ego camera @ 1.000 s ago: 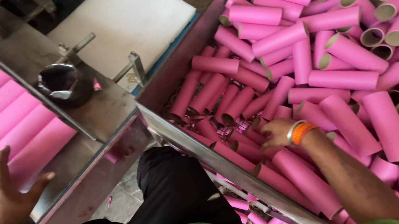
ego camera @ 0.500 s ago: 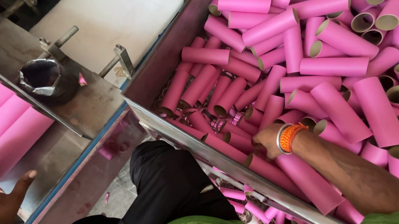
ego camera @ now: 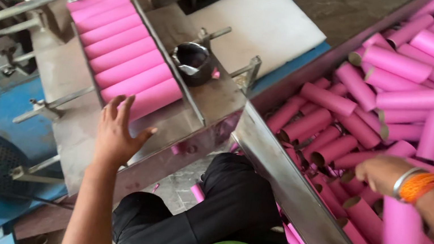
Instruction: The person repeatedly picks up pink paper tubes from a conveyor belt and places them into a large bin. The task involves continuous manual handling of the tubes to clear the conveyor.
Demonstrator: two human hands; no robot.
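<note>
pink tubes point(ego camera: 123, 56) already lie side by side in a neat row on the metal feed tray point(ego camera: 181, 128) of the machine, filling it nearly to its near end, while a great heap of loose pink tubes point(ego camera: 416, 94) waits in the big metal bin point(ego camera: 298, 191) to the right, so most of the stock looks unloaded as yet. the left hand point(ego camera: 118, 136) rests flat and open, fingers spread, against the nearest tube in the row, gripping nothing. the right hand point(ego camera: 384, 173), with an orange band at the wrist, reaches down into the heap; its fingers are hidden among the tubes, so i cannot tell whether the grip has closed on one. a small dark pot point(ego camera: 194, 62) sits just beside the row. a white flat slab point(ego camera: 266, 23) lies beyond; no labels or signs show.
</note>
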